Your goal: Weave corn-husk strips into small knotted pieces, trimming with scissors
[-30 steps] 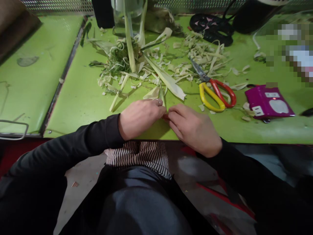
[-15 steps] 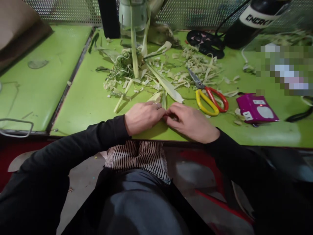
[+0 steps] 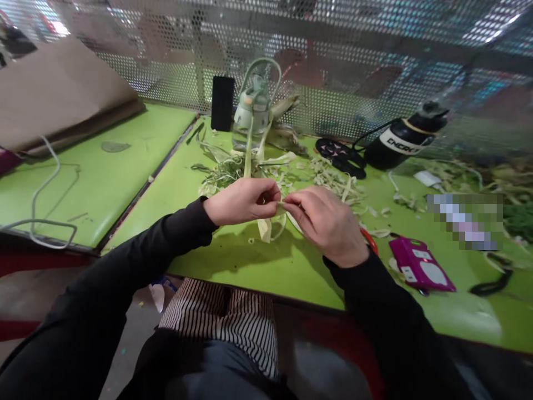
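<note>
My left hand (image 3: 245, 201) and my right hand (image 3: 331, 222) meet fingertip to fingertip above the green table (image 3: 250, 266). Both are closed in a pinch on a small pale strip of corn husk (image 3: 281, 205), mostly covered by the fingers. Below the left fingers shows a wider pale husk piece (image 3: 264, 229); whether it joins the strip I cannot tell. Behind my hands lies a pile of curled green husk shreds (image 3: 227, 173), with a long husk stalk (image 3: 249, 155) rising from it. Scissors with a red handle (image 3: 368, 240) are largely hidden behind my right hand.
Along the mesh screen stand a black phone (image 3: 222, 104), a pale green bottle (image 3: 250, 114) and a tilted black bottle (image 3: 402, 139). A purple device (image 3: 421, 264) lies at right, more husk shreds (image 3: 331, 173) nearer the middle. Brown paper (image 3: 70, 94) covers the left back.
My view has tipped up, showing more of the screen and bottles. Both hands have lifted off the table's front edge, still together, and now cover part of the scissors.
</note>
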`<state>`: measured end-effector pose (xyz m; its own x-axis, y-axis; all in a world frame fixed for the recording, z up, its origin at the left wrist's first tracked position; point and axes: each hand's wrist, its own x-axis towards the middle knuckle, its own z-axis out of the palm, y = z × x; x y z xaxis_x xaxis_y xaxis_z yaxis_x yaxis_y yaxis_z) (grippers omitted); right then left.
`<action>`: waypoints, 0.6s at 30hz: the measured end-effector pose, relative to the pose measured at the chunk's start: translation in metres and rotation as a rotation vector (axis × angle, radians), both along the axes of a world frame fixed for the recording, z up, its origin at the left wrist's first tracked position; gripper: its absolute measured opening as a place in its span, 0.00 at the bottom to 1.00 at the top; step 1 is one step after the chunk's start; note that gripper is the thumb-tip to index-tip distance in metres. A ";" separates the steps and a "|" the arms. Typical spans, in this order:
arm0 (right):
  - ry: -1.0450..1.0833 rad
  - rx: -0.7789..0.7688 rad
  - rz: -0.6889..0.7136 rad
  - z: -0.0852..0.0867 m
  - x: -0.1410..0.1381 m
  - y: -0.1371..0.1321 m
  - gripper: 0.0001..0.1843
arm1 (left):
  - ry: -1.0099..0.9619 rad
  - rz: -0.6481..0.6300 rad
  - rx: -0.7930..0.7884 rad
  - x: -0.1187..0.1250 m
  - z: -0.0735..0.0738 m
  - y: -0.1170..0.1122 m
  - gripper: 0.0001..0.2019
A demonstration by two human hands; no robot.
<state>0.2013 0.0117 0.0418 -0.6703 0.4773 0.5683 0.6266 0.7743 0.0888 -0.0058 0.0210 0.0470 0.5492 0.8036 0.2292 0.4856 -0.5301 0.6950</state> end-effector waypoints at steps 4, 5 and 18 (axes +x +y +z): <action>0.015 0.072 0.069 -0.009 -0.003 0.004 0.08 | -0.056 -0.071 -0.224 -0.007 -0.003 0.005 0.04; 0.026 0.073 0.077 -0.011 -0.003 0.003 0.07 | -0.058 -0.083 -0.247 -0.008 -0.003 0.006 0.05; 0.087 -0.014 0.030 -0.016 0.007 -0.003 0.05 | 0.412 0.048 0.617 0.000 -0.009 -0.016 0.10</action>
